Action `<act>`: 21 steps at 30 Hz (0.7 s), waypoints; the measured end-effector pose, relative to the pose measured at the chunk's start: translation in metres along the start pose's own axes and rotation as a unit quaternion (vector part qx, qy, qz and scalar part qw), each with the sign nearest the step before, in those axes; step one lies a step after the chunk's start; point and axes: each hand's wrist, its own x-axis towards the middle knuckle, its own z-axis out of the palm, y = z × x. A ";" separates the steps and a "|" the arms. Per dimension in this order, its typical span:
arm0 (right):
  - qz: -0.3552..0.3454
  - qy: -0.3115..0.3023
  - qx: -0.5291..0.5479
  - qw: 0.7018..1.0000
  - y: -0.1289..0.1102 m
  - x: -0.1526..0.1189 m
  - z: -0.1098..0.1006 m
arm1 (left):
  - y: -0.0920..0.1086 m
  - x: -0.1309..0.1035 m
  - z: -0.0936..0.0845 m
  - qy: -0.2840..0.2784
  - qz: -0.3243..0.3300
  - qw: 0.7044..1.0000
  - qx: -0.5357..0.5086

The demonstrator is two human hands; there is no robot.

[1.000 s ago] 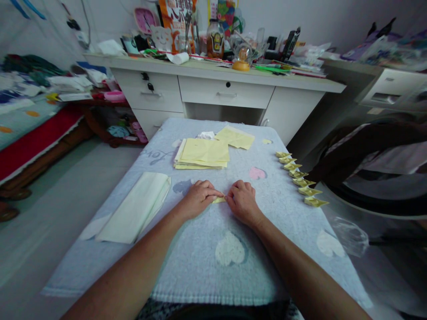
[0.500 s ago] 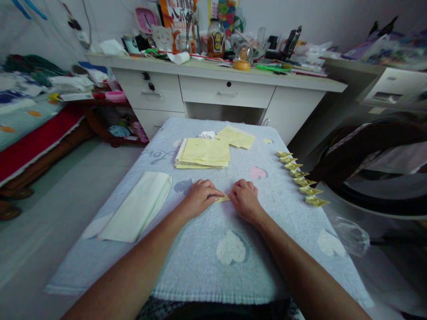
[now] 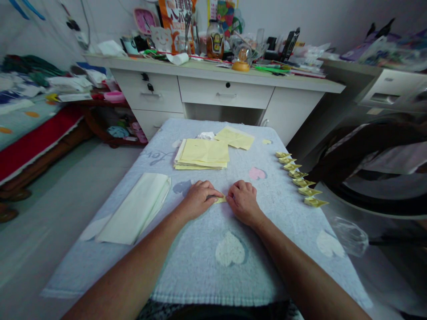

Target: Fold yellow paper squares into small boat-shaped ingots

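A small folded piece of yellow paper [image 3: 220, 200] lies on the cloth-covered table between my two hands. Thumb and fingers of my left hand [image 3: 200, 199] are closed on its left end and hide part of it. My right hand [image 3: 244, 202] is curled, its fingertips pinching the right end of the paper. Ahead of the hands is a stack of yellow paper sheets [image 3: 204, 153]. Off to the right, several folded yellow paper boats [image 3: 315, 202] stand in a row along the table edge.
A folded pale sheet [image 3: 135, 209] lies left of my left arm. Behind the stack are loose yellow sheets [image 3: 236, 138] and a crumpled white tissue [image 3: 206, 135]. A white desk [image 3: 230, 91] crowded with items stands beyond the table, and a washing machine [image 3: 390, 95] at the right.
My right fingertips have come slightly closer to my left hand, and a bit less of the folded paper shows between them. The view has shifted slightly; other things stay put.
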 end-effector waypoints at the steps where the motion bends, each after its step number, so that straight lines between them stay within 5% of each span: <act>1: 0.002 0.000 -0.009 1.000 -0.001 0.000 0.001 | 0.000 0.000 0.000 0.001 -0.001 1.000 -0.003; 21: -0.012 0.010 -0.020 1.000 -0.007 -0.001 -0.001 | 0.006 0.001 0.010 0.043 -0.035 0.998 0.027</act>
